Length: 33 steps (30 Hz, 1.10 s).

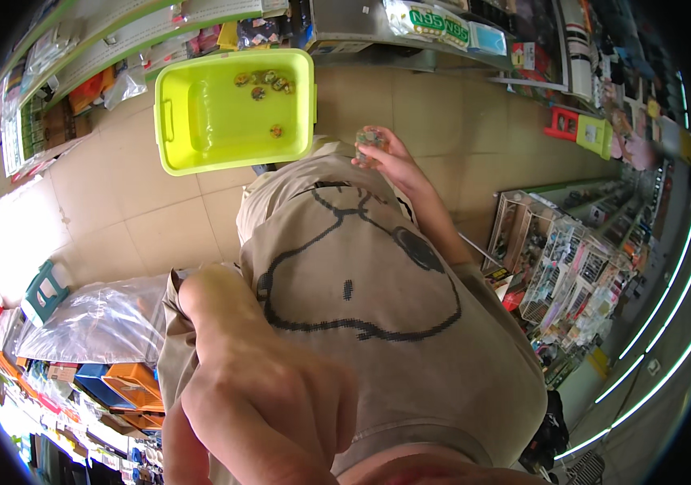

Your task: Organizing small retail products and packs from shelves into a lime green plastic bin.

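My right hand (394,162), reaching out beyond my body, has its fingers wrapped round a small, rounded, see-through object (370,144) with greenish and brown bits. Just to its left is a bright yellow-green plastic tub (236,157). Several small patterned balls (269,78) lie in the tub's far right part, and one ball (276,131) rests apart, closer to me. Raised close to the camera, my left hand (273,396) is large at the lower edge with its fingers bent. Its fingertips are out of sight, so anything in them is hidden.
Beyond the tub runs a shelf with packaged goods (261,31). A white wire basket rack (560,275) stands to the right. At left are a large clear plastic bag (107,319), a green stool (45,293) and orange bins (134,384). The floor (143,210) is tiled.
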Motion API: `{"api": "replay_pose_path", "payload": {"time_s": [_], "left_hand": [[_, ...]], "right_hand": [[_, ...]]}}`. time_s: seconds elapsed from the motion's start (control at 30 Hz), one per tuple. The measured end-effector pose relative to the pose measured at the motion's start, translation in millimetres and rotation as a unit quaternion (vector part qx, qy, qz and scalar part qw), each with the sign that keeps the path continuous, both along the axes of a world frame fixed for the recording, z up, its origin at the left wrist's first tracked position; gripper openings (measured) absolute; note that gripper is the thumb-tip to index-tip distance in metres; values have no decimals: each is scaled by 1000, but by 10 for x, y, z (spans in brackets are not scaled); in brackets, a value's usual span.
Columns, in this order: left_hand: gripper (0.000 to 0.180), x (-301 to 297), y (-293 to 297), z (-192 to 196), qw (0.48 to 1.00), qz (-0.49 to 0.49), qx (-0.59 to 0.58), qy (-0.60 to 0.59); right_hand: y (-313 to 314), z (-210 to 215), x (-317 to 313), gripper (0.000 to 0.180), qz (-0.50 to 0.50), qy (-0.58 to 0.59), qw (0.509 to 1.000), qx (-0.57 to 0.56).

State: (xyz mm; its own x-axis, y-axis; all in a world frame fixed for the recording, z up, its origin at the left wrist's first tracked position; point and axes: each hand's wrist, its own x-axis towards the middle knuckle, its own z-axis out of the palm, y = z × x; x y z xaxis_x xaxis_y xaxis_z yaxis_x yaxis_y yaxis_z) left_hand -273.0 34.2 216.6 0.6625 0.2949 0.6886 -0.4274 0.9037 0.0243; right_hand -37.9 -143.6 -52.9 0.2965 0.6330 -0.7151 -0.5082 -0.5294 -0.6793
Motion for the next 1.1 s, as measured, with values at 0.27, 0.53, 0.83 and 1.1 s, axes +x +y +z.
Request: {"api": "replay_pose_path", "payload": {"time_s": [0.27, 0.53, 0.83, 1.1], "left_hand": [[29, 39, -238, 147, 989, 137, -13, 52], [25, -2, -251, 200, 992, 85, -37, 83], [13, 18, -99, 8, 999, -31, 2, -25], [27, 82, -108, -118, 998, -47, 25, -28]], "right_hand": [[1, 1, -10, 45, 12, -2, 1000, 0], [-11, -33, -39, 45, 3, 3, 1000, 8], [-5, -29, -15, 51, 1, 5, 1000, 5], [33, 16, -64, 51, -4, 5, 1000, 6]]}}
